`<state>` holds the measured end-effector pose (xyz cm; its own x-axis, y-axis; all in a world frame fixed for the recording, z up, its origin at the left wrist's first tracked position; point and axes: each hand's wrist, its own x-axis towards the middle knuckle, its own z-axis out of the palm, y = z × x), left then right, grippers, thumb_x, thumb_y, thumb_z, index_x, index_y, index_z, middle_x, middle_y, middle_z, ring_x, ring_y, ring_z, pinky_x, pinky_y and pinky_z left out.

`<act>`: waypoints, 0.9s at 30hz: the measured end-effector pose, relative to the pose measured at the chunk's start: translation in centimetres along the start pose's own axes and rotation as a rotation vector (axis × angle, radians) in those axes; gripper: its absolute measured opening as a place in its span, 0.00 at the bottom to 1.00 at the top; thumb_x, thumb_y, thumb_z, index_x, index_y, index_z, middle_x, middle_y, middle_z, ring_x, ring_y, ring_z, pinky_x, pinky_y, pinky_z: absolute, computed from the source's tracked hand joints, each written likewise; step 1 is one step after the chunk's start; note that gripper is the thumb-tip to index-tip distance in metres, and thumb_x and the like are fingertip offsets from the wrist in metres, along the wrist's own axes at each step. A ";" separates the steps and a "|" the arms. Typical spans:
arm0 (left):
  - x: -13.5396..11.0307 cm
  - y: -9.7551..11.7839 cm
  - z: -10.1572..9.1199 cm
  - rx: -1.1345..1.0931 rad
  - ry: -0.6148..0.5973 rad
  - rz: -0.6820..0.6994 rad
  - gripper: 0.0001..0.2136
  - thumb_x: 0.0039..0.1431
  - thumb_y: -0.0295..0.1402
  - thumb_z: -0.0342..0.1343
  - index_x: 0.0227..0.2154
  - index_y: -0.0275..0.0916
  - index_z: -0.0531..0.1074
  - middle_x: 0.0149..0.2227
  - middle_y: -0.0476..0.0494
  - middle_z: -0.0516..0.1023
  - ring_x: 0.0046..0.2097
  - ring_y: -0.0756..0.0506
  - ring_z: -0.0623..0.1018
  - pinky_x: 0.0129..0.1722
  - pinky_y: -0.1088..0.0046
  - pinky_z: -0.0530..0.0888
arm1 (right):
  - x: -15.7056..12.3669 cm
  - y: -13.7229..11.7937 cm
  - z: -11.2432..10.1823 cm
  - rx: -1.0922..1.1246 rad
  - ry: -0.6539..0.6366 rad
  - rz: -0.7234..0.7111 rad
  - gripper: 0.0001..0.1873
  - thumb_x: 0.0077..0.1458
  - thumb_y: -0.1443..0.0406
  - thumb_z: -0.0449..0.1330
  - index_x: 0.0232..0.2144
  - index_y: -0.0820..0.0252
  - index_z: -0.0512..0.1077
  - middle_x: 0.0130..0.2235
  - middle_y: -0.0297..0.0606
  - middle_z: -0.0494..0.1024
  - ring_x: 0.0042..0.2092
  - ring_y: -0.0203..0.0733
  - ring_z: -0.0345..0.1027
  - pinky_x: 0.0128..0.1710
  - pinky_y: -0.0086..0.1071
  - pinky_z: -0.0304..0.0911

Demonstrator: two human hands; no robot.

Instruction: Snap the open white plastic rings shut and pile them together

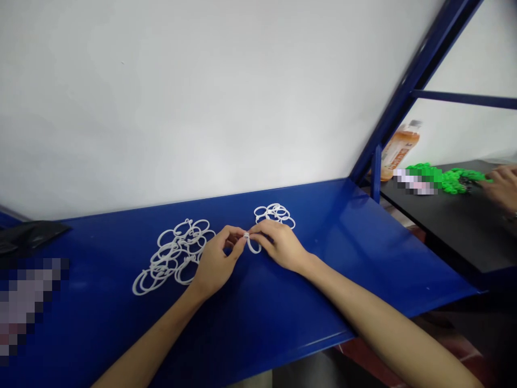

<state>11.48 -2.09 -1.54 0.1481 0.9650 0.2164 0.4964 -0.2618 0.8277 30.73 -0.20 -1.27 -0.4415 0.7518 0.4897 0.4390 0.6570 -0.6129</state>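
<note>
I pinch one ring (pixel 254 251), seemingly mid-work, between left grip (pixel 216 261) and right grip (pixel 283 245), with a big pile (pixel 177 249) at nine o'clock, a small pile (pixel 276 210) at one, finished side unclear.

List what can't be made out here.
Head view:
White loop: its pinched end, partly covered by the left hand and right hand.
Larger ring pile: right part, behind the left hand.
Smaller ring pile: near part, behind the right hand.
Another person's hand: cut off by the right edge.
Black item: cut off by the left edge.
</note>
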 end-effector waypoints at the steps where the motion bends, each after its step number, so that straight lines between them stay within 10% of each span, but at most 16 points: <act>1: 0.0 0.0 0.0 0.014 0.016 -0.005 0.11 0.62 0.42 0.53 0.38 0.41 0.72 0.34 0.49 0.77 0.35 0.47 0.77 0.34 0.72 0.73 | 0.0 -0.2 0.0 0.004 0.000 -0.008 0.10 0.68 0.64 0.52 0.42 0.57 0.74 0.42 0.39 0.80 0.45 0.41 0.73 0.48 0.36 0.66; 13: 0.3 -0.1 -0.3 -0.047 0.143 -0.092 0.12 0.61 0.45 0.54 0.34 0.41 0.69 0.31 0.50 0.74 0.32 0.49 0.74 0.36 0.71 0.71 | -0.7 -0.7 0.7 -0.021 0.010 -0.042 0.09 0.66 0.64 0.56 0.47 0.59 0.72 0.37 0.39 0.78 0.37 0.40 0.71 0.39 0.34 0.67; 27: 0.7 -1.8 -1.2 -0.539 -0.223 -0.112 0.17 0.55 0.48 0.64 0.34 0.39 0.71 0.27 0.53 0.70 0.30 0.52 0.69 0.33 0.75 0.67 | -0.8 -1.4 0.7 0.099 0.039 -0.074 0.07 0.65 0.66 0.56 0.32 0.57 0.68 0.29 0.32 0.70 0.31 0.36 0.63 0.33 0.30 0.61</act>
<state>9.66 -0.97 -2.23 0.3253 0.9445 0.0468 0.0232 -0.0575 0.9981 29.98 -1.76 -1.25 -0.4382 0.7044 0.5584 0.3262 0.7034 -0.6315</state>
